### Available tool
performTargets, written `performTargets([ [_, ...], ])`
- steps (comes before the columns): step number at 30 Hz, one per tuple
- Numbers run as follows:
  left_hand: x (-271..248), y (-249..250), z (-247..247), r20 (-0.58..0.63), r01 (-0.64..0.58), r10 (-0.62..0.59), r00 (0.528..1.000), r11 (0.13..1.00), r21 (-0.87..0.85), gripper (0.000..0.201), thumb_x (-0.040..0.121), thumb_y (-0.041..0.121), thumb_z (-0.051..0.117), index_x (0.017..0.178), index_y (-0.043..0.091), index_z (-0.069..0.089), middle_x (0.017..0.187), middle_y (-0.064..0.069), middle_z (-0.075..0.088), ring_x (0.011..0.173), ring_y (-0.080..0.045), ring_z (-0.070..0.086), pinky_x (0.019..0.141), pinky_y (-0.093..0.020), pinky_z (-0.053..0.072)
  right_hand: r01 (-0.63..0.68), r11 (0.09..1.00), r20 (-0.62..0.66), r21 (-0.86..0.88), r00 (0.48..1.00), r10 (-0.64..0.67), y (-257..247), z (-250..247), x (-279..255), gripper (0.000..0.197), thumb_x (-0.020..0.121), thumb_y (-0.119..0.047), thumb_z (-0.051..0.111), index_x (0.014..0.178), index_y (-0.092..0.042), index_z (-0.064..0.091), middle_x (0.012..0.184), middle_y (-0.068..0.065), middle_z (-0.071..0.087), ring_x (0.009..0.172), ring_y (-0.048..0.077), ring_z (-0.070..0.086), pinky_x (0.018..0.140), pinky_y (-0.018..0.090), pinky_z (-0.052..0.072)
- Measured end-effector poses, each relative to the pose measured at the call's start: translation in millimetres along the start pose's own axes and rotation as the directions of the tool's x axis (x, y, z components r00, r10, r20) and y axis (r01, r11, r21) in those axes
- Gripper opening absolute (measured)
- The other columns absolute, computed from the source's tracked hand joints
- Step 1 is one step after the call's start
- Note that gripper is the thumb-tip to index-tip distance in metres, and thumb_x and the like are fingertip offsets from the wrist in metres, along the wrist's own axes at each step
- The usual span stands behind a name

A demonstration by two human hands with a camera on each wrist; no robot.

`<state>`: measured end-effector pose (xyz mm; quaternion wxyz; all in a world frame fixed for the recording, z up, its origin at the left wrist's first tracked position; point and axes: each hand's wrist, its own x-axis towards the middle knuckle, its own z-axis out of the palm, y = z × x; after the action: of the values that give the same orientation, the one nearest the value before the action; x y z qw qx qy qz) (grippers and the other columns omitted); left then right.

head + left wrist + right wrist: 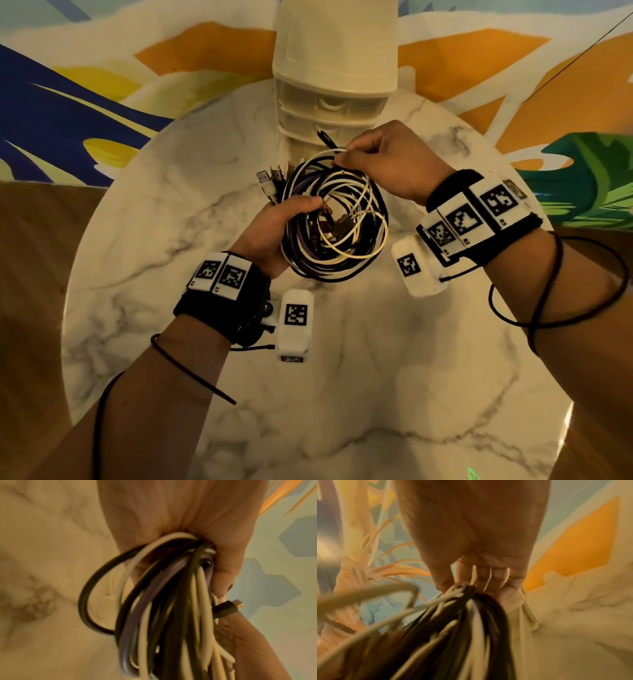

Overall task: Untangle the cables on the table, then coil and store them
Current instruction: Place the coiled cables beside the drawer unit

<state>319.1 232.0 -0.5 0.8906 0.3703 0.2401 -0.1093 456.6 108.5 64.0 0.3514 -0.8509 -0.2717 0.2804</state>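
**A:** Cables (334,219) are up off the marble table (144,260), one mixed coil of white, black and purple loops held over its far half, just in front of the white drawer unit (334,102).

**B:** What could go wrong?

**A:** I'd guess the loops spring apart if either hand eases off (several plug ends (270,178) stick out loose at the upper left), and they could snag going into a drawer.

**B:** And the hands?

**A:** Left hand (274,233) is palm-up at the coil's near-left side, fingers and thumb wrapped round the bunched strands. Right hand (387,164) reaches in from the right, knuckles up, fingertips pinching strands at the coil's top edge.
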Motion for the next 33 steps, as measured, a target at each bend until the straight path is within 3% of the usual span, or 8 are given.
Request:
performTargets([
  [4, 1, 2, -3, -0.027, 0.016, -0.014, 1.000, 0.997, 0.074, 0.021, 0.076, 0.020, 0.060, 0.091, 0.006, 0.065, 0.081, -0.009, 0.068, 0.073, -0.021, 0.067, 0.067, -0.029, 0.054, -0.018, 0.994, 0.002, 0.111, 1.000, 0.018, 1, 1, -1, 0.037, 0.093, -0.036, 0.055, 0.091, -0.004, 0.073, 0.088, 0.012, 0.073, 0.085, 0.028, 0.068, 0.090, 0.041, 0.052],
  [10, 2, 3, 4, -0.001, 0.016, -0.016, 1.000, 0.989, 0.145, 0.016, 0.078, 0.013, 0.061, 0.092, 0.006, 0.065, 0.082, -0.009, 0.071, 0.075, -0.022, 0.069, 0.066, -0.030, 0.055, -0.047, 0.996, -0.025, 0.072, 0.998, 0.049, 5, 9, 9, 0.045, 0.095, -0.033, 0.054, 0.089, 0.011, 0.062, 0.086, 0.033, 0.063, 0.065, 0.026, 0.053, 0.070, 0.041, 0.049],
  [14, 3, 0, 9, -0.002, 0.001, -0.001, 1.000, 0.974, 0.226, 0.010, 0.079, 0.008, 0.063, 0.088, 0.006, 0.066, 0.078, -0.005, 0.070, 0.075, -0.019, 0.069, 0.067, -0.030, 0.055, -0.038, 0.999, -0.029, 0.023, 0.999, 0.039, -2, 15, 16, 0.031, 0.095, -0.032, 0.054, 0.078, -0.013, 0.070, 0.079, 0.016, 0.068, 0.070, 0.018, 0.054, 0.073, 0.031, 0.046],
  [17, 7, 2, 8, -0.044, 0.004, 0.005, 0.999, 0.980, 0.199, 0.019, 0.074, 0.014, 0.063, 0.090, 0.002, 0.064, 0.081, -0.012, 0.067, 0.077, -0.025, 0.067, 0.071, -0.033, 0.055, -0.036, 0.999, -0.041, 0.039, 0.998, 0.037, -4, 18, 22, 0.024, 0.094, -0.029, 0.056, 0.087, -0.014, 0.073, 0.086, 0.000, 0.071, 0.082, 0.015, 0.062, 0.083, 0.029, 0.048],
  [21, 19, 10, 5, -0.115, 0.014, 0.005, 0.993, 0.986, 0.164, 0.018, 0.080, 0.015, 0.062, 0.094, 0.003, 0.063, 0.082, -0.011, 0.067, 0.073, -0.023, 0.067, 0.066, -0.029, 0.054, -0.047, 0.997, -0.137, 0.062, 0.989, 0.055, 3, 18, 25, 0.020, 0.096, -0.026, 0.048, 0.101, -0.019, 0.067, 0.109, -0.002, 0.068, 0.103, 0.014, 0.061, 0.097, 0.035, 0.045],
  [26, 34, 20, 1, -0.220, 0.079, -0.067, 0.973, 0.996, 0.048, 0.024, 0.089, 0.014, 0.055, 0.110, 0.005, 0.063, 0.089, -0.011, 0.071, 0.076, -0.023, 0.069, 0.065, -0.031, 0.057, -0.095, 0.975, -0.258, 0.201, 0.955, 0.146, 27, 27, 7, 0.028, 0.099, -0.032, 0.043, 0.108, -0.015, 0.063, 0.110, 0.004, 0.067, 0.102, 0.019, 0.061, 0.096, 0.043, 0.046],
  [31, 45, 32, 10, -0.272, 0.183, -0.165, 0.948, 0.982, 0.043, 0.035, 0.090, 0.020, 0.054, 0.120, 0.004, 0.060, 0.097, -0.013, 0.069, 0.084, -0.025, 0.068, 0.077, -0.035, 0.055, -0.093, 0.956, -0.252, 0.280, 0.953, 0.166, 46, 49, -19, 0.034, 0.099, -0.030, 0.046, 0.127, -0.015, 0.056, 0.111, -0.006, 0.059, 0.102, 0.006, 0.053, 0.092, 0.020, 0.042],
  [33, 49, 36, 13, -0.315, 0.197, -0.165, 0.935, 0.978, 0.069, 0.038, 0.087, 0.021, 0.058, 0.119, 0.003, 0.061, 0.101, -0.015, 0.070, 0.091, -0.029, 0.068, 0.088, -0.041, 0.052, -0.079, 0.940, -0.256, 0.332, 0.951, 0.171, 47, 56, -25, 0.038, 0.099, -0.031, 0.046, 0.134, -0.017, 0.049, 0.115, -0.008, 0.054, 0.109, 0.006, 0.050, 0.101, 0.026, 0.040],
])
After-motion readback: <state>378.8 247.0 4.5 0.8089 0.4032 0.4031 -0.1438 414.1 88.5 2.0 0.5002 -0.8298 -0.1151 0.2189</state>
